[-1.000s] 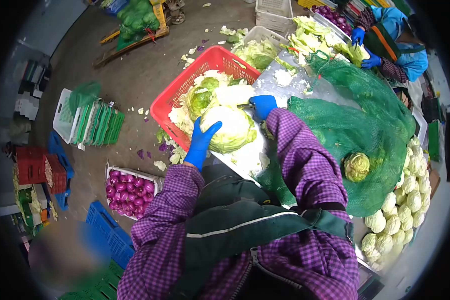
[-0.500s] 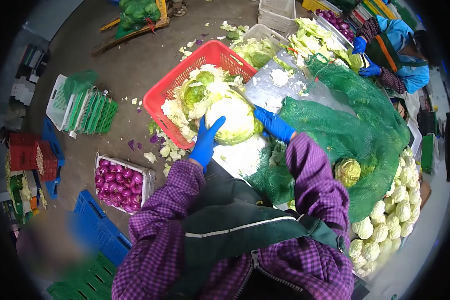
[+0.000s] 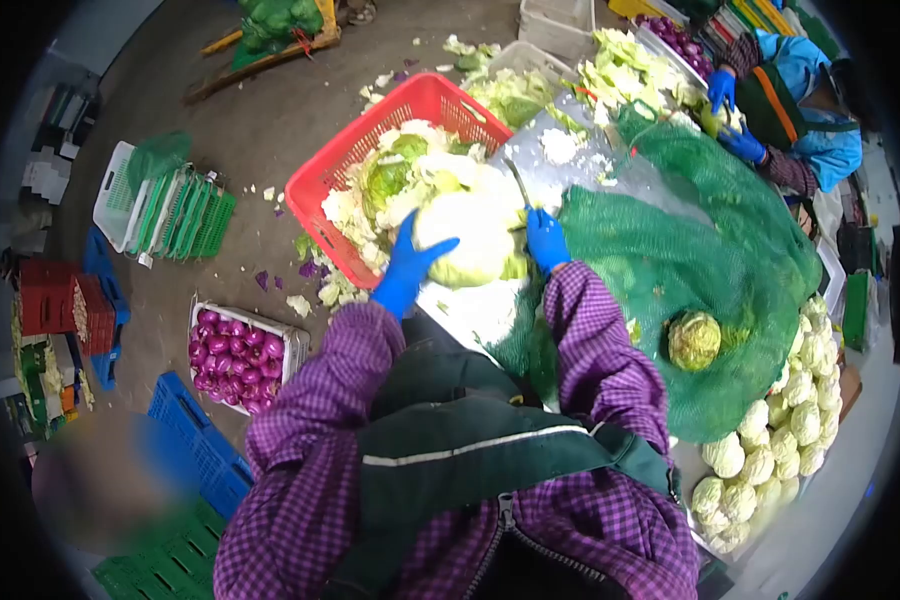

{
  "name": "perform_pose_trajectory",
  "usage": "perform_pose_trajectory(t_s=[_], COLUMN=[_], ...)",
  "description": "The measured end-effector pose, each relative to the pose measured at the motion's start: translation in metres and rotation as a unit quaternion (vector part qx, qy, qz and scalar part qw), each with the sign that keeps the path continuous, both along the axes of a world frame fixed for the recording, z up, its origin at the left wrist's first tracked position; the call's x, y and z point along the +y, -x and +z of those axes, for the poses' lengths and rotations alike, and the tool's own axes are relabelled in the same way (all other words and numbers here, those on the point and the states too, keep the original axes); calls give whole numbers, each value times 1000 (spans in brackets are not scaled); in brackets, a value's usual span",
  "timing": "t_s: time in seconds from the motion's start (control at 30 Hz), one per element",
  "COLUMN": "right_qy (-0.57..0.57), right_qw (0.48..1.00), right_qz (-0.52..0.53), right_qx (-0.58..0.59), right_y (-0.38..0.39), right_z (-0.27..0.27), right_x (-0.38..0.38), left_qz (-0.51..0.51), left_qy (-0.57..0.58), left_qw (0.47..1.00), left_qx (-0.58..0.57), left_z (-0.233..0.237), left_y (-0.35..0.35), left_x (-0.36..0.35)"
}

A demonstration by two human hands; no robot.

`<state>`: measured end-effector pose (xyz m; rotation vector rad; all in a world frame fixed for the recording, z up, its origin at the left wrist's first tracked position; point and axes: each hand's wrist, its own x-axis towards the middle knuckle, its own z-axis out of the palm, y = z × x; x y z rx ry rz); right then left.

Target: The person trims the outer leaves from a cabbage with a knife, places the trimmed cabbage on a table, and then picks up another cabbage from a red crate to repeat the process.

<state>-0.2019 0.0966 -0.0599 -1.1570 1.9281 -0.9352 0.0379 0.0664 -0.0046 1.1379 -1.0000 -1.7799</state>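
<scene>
A large pale green cabbage (image 3: 468, 232) sits at the near edge of the red plastic basket (image 3: 322, 160), over the work table (image 3: 562, 184). My left hand (image 3: 407, 264), in a blue glove, grips its left side with the thumb across the front. To the cabbage's right, my gloved right hand (image 3: 547, 240) is closed around a knife (image 3: 516, 180); the narrow blade points up and away, and the handle is mostly hidden. Inside the basket lie loose leaves and another greener cabbage (image 3: 381, 187).
Green mesh netting (image 3: 660, 250) covers the table's right side, with a browned cabbage (image 3: 694, 341) on it. Trimmed cabbages (image 3: 770, 450) are piled at lower right. A crate of red onions (image 3: 238, 358) stands on the floor at left. A co-worker (image 3: 805, 110) handles a cabbage at upper right.
My right hand has come off the cabbage's side and turned upward, and the knife now shows in it. My left hand has shifted slightly left and down, still on the cabbage.
</scene>
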Motion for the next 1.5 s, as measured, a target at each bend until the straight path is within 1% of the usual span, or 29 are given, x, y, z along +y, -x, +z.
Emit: perform_pose_trajectory(t_s=[0.03, 0.07, 0.13, 0.17, 0.2, 0.23, 0.27, 0.33, 0.37, 0.43, 0.47, 0.5, 0.57, 0.7, 0.77, 0.8, 0.83, 0.9, 1.0, 1.03, 1.1, 1.13, 1.2, 1.23, 1.3, 1.33, 1.37, 1.43, 1.5], right_qy=[-23, -18, -108, -112, -66, -16, -14, 57, 55, 131, 33, 33, -90, 1, -23, -42, -53, -56, -14, 15, 6, 4, -68, -114, -70, 169, 169, 124, 76], right_qw=[998, 998, 978, 977, 997, 978, 978, 980, 980, 948, 957, 958, 961, 978, 996, 997, 989, 983, 974, 955, 938, 938, 917, 917, 950, 978, 978, 984, 985], right_qz=[-8, -4, -22, -23, -30, -36, -36, 82, 80, 236, 237, 235, 228, 180, 71, 5, -40, -74, -115, -191, -190, -189, -194, -196, -173, -96, -99, -26, 89], right_qx=[57, 57, -179, -178, 14, 205, 207, 171, 171, 171, 162, 161, 127, 105, 51, -66, -130, -161, -196, -228, -291, -292, -343, -328, -250, 72, 74, 129, 129], right_y=[0, 3, 12, 12, 12, 11, 8, -2, -5, -13, -18, -17, -19, -15, -11, 1, 2, -2, -16, -26, -33, -34, -28, -23, -8, -1, -3, -28, -40], right_z=[1, 1, 18, 32, 47, 63, 88, 125, 119, 101, 96, 93, 108, 74, 55, 33, 37, 43, 40, 33, 29, 25, 20, 20, 4, -31, -7, 93, 128], right_x=[-11, -16, -3, 3, 3, 3, 6, 19, 20, 17, 9, 3, -3, -8, -15, -23, -23, -16, 8, 13, 31, 39, 55, 61, 62, 62, 61, 59, 50], left_qz=[-6, -24, -42, -61, -66, -65, -75, -87, -107, -128, -122, -115, -113, -143, -151, -163, -173, -178, -37, -35, 54, 97, 58, 18, -9, -37, -67, -98, -128], left_qy=[73, 76, 27, -13, -20, -18, -5, 3, 0, 0, 8, 17, 18, -4, -4, 47, 99, 146, 62, 63, -20, -41, -21, 3, 52, 45, 39, 33, 35], left_qw=[996, 994, 998, 998, 998, 998, 997, 994, 992, 989, 989, 987, 989, 988, 987, 981, 971, 962, 991, 991, 997, 991, 994, 994, 991, 991, 990, 988, 985], left_qx=[-59, -69, -32, 6, -13, -12, -36, -59, -63, -66, -87, -107, -98, -58, -57, -96, -136, -148, -115, -115, -60, -80, -93, -108, -123, -123, -121, -114, -109], left_z=[0, -3, -1, 5, 11, 14, 15, 16, 17, 22, 25, 29, 35, 37, 39, 30, 30, 29, 19, 16, 13, 24, 25, 26, 10, 11, 12, 37, 45], left_y=[-1, -5, -9, -8, -6, -5, -3, -1, -2, 0, 2, 2, 3, 9, 12, 11, 8, 5, -1, -1, 6, 14, 11, 8, 0, -2, 0, 4, 5], left_x=[-4, -6, -14, -17, -19, -22, -25, -28, -32, -35, -32, -31, -35, -43, -38, -35, -32, -32, -34, -29, -11, -6, -8, -12, -27, -30, -32, -31, -38])
